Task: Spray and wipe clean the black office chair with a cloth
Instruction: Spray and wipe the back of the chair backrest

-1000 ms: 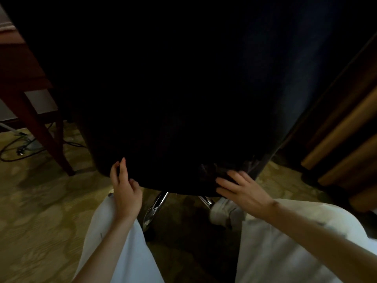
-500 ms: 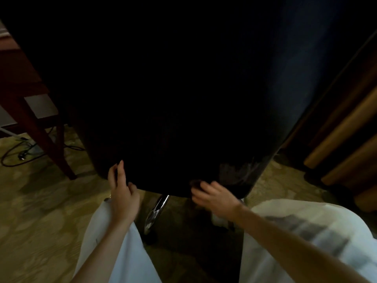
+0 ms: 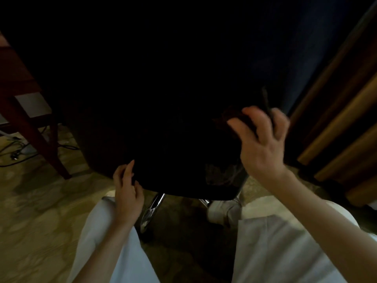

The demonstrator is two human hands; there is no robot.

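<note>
1. Squarely ahead, the black office chair (image 3: 163,99) fills the view, its back standing above a chrome base leg (image 3: 152,209) on patterned carpet (image 3: 40,211)
2. The left hand (image 3: 127,193) holds the back's lower left edge, grip curled round it
3. The right hand (image 3: 263,146) presses higher on the right side, grip clamped on a dark cloth (image 3: 228,119)

Dim rm; patterned beige carpet (image 3: 36,221); red-brown wood table leg (image 3: 34,135) left w/ cables (image 3: 14,152); wood panels (image 3: 342,127) right

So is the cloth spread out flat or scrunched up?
Scrunched up: the right hand curls its fingers round the dark cloth, a crumpled wad against the black chair. The picture is blurred.
</note>
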